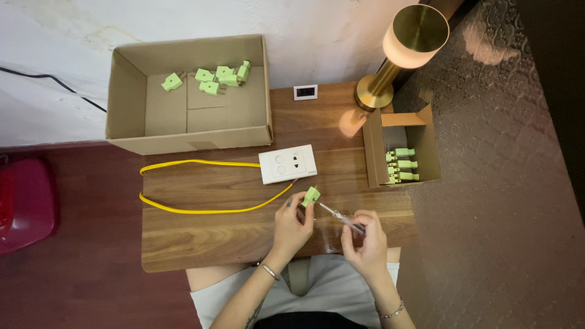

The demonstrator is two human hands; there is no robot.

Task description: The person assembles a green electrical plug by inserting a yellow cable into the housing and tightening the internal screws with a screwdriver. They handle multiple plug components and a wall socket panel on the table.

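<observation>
Fingers of the left hand [291,224] pinch a green plug [311,195]; the right hand [364,239] grips a screwdriver [341,217], tip just beside the plug, above the wooden table [201,237].

Views: one only, head-worn; nothing shared with a second view.
Position: above the seated lap, at the near edge of the table [201,244].
Facing: almost straight down, tipped slightly forward toward the wall [317,36].
Nearness: middling; hands at lower centre, whole table top in frame.
Top edge: wall, large cardboard box [128,91], brass lamp [402,42].
Sides: dark red floor [91,268] left, patterned dark surface [506,183] right.
Bottom edge: lap and forearms, cut off.
</observation>
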